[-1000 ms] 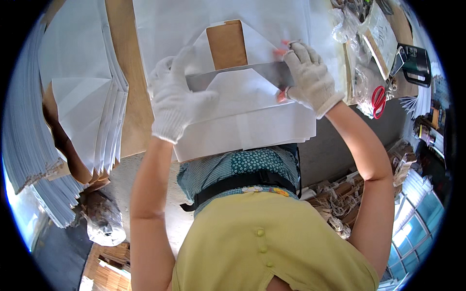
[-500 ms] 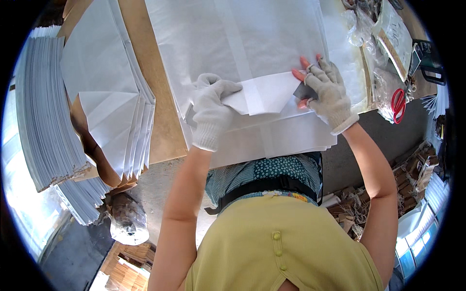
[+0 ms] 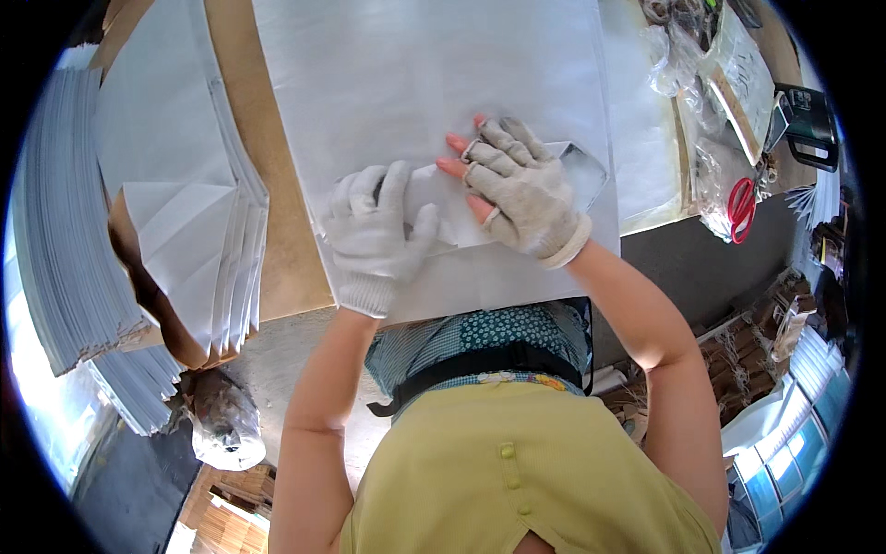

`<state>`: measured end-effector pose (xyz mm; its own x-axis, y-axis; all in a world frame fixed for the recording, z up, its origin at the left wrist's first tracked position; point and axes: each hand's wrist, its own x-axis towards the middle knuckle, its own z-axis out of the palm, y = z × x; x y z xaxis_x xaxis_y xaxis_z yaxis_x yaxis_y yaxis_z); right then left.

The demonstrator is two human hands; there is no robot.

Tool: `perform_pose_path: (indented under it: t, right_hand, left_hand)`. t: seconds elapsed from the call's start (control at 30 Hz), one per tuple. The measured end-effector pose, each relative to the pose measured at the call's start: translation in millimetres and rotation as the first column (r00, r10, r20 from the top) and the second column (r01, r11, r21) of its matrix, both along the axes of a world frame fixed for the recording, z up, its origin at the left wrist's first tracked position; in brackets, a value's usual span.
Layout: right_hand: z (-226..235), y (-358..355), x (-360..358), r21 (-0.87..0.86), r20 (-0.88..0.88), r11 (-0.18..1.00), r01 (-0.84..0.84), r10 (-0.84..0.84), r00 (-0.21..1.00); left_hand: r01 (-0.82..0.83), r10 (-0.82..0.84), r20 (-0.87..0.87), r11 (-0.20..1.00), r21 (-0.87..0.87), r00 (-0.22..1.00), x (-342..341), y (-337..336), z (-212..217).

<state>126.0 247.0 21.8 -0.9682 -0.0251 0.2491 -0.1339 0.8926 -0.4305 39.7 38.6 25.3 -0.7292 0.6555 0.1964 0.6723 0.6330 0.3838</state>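
Note:
A large white paper bag (image 3: 425,83) lies flat on the table before me, its near end folded over into a flap (image 3: 430,191). My left hand (image 3: 374,226), in a white knitted glove, presses on the left part of the fold with its fingers spread. Pressed flat on the middle of the flap is my right hand (image 3: 524,189), in a greyish glove with bare fingertips, fingers stretched out. To its right shows the fold's creased corner (image 3: 585,175). Whatever may lie under the right palm is hidden.
At left stand several white bags with folded ends (image 3: 180,249) and a thick stack of white paper (image 3: 60,212). Red-handled scissors (image 3: 741,210), clear plastic wrap (image 3: 678,60) and a black-handled tool (image 3: 810,129) lie at right. A plastic-wrapped bundle (image 3: 226,425) sits on the floor.
My right hand has slid left across the flap, which now lies flatter. The grey flat piece under it is out of sight. My left hand has opened from gripping the fold's edge.

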Motion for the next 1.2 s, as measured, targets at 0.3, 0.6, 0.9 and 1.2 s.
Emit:
perform_pose_path:
  t: [0.3,0.6,0.9,1.2]
  right_hand:
    - [-7,-9,-9,0.033,-0.044,0.995,0.095,-0.094,0.995]
    - [1,106,56,0.21,0.064,0.971,0.116,-0.132,0.989]
    - [3,74,74,-0.013,0.265,0.936,0.351,-0.335,0.904]
    - [-8,183,37,-0.785,0.24,0.345,0.515,-0.597,0.765]
  left_hand:
    - [0.056,-0.043,-0.12,0.993,0.106,0.992,6,29,-16]
    - [-0.464,0.19,0.569,0.797,0.387,0.8,0,-70,11]
    - [-0.864,-0.001,0.932,0.375,0.337,0.363,27,-73,-21]
    - [-0.45,0.337,0.326,0.417,0.79,0.883,-65,-168,84]
